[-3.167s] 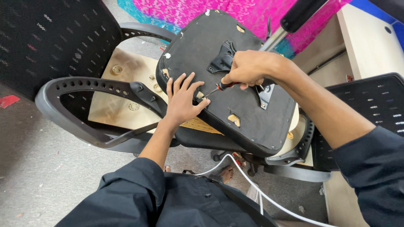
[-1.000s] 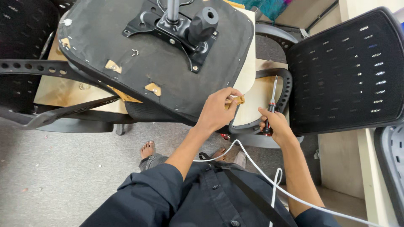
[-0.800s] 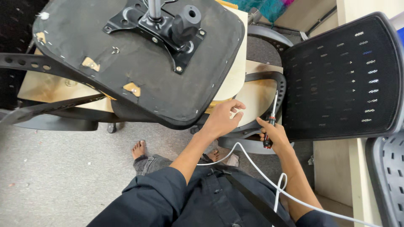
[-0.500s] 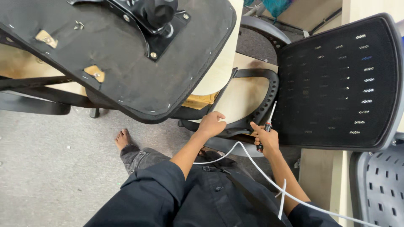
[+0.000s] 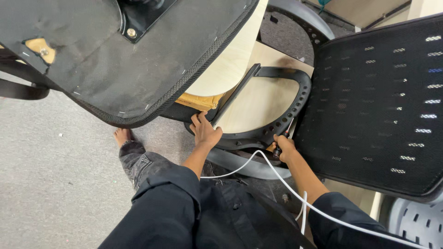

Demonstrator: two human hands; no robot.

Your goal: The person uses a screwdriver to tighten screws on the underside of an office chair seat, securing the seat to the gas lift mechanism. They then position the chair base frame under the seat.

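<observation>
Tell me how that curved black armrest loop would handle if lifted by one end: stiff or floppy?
Likely stiff: the armrest loop holds its curve under the left hand. Probably light for its size, being perforated. May swing awkwardly, since it is long and bent.
</observation>
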